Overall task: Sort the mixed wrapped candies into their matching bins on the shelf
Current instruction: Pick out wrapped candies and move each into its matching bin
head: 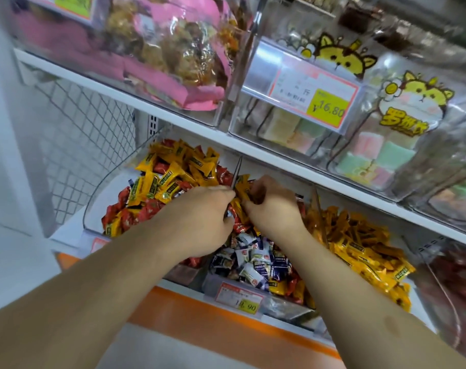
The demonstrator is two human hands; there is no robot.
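Three clear bins sit side by side on the lower shelf. The left bin (93,201) holds mixed yellow candies (157,179) and red candies (125,217). The middle bin (213,282) holds white and blue candies (255,259) with red and yellow ones mixed in. The right bin (318,206) is full of yellow candies (359,246). My left hand (200,217) reaches into the back of the middle bin, fingers curled among the wrappers. My right hand (271,203) is closed on a yellow candy (242,187) near the divider between the left and middle bins.
A white upper shelf (173,115) overhangs the bins, carrying clear boxes of pink-bagged snacks (173,49) and pastel cakes (380,155). A price tag (239,296) hangs on the middle bin. A wire mesh panel (88,134) closes the left side. An orange shelf edge (226,323) runs below.
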